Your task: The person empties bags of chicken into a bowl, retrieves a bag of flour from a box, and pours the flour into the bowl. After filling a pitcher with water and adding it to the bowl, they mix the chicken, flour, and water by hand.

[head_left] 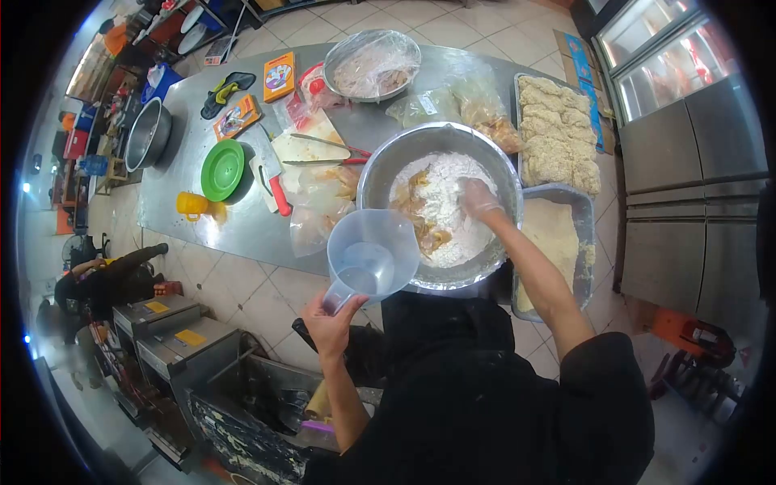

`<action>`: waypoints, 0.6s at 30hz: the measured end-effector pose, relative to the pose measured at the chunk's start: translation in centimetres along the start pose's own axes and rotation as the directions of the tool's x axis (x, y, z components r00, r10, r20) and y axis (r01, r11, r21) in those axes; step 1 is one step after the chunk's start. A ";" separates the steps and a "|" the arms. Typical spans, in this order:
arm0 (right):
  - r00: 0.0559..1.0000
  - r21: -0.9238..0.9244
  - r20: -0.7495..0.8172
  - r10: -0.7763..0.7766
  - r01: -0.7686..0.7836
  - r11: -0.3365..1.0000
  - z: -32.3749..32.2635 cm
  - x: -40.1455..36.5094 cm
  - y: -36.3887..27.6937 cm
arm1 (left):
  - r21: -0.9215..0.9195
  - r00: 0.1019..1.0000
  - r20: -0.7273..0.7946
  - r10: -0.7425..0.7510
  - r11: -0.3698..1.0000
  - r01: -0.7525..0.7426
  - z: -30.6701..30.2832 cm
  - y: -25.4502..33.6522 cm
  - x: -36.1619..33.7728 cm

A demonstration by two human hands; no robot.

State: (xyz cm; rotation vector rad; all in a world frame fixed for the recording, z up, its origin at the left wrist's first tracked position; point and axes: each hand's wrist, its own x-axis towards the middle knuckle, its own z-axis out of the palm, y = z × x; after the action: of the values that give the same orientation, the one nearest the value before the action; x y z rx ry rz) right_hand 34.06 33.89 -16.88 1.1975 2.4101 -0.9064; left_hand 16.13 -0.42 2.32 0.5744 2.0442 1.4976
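My left hand (330,322) is closed round the handle of a clear plastic measuring jug (373,234), which holds a little liquid. The jug overlaps the near left rim of a large metal bowl (508,257). White flour (449,182) fills much of that bowl, with wet, yellowish-brown pieces of food (416,206) along its left side. Inside the bowl, my right hand (478,199) presses into the flour. It seems to wear a thin clear glove, and its fingers are too buried and blurred to make out.
Breaded pieces (558,133) fill a tray at right, above a tub of crumbs (554,242). Tongs (327,153), a red-handled knife (279,194), a green plate (222,170) and a yellow cup (191,204) lie left. A film-covered bowl (372,65) stands behind. Another person (105,279) is at far left.
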 end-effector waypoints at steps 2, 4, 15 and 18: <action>0.951 0.067 -0.283 -0.127 0.152 0.986 1.6 -0.5 -2.2 | -0.042 1.000 -0.015 -0.024 0.999 0.023 0.0 -0.3 -0.2; 0.978 -0.050 -0.204 0.042 -0.053 0.997 1.8 -2.1 -6.8 | -0.087 0.999 -0.023 -0.044 0.995 0.041 0.0 -0.7 -0.1; 0.997 -0.051 0.028 -0.069 0.070 0.996 -0.4 1.9 -2.0 | -0.010 0.999 -0.016 -0.044 0.999 0.044 0.0 0.5 0.4; 0.991 -0.007 0.094 0.097 -0.097 0.995 -5.4 -0.8 -4.6 | 0.034 0.999 -0.021 -0.045 0.998 0.045 -0.2 0.0 0.4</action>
State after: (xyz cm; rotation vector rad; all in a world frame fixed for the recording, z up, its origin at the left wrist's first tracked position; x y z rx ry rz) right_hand 30.96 34.82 -10.48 1.2311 2.2584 -0.9095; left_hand 15.72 -0.31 2.28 0.5251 2.0878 1.4508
